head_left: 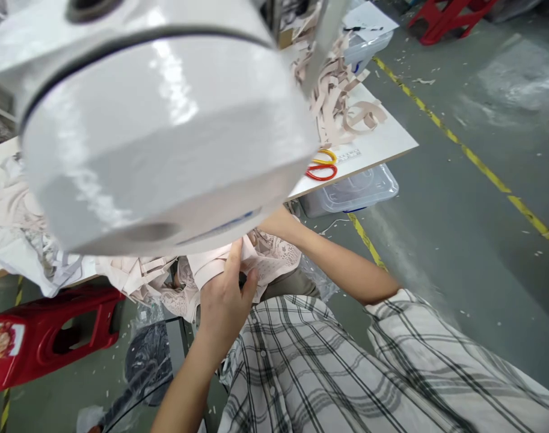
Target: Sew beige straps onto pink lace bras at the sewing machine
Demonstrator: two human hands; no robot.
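A pale pink lace bra (272, 258) lies under the front of a white sewing machine head (179, 138), its edge hanging toward my lap. My left hand (224, 294) rests on the fabric, index finger stretched forward and thumb held apart from it. At the bra's right side is my right hand (274, 222). The machine head hides its fingers, so their grip does not show. Needle and presser foot are out of sight behind the machine head. More pink straps and lace (141, 273) hang over the table edge left of my left hand.
Scissors with red and yellow handles (323, 165) lie on the white table (394, 141), near pink strap strips (332, 102). A clear plastic box (364, 189) sits below the table edge. Red stool (85, 328) at left; pale garments (17, 210) on the table's left.
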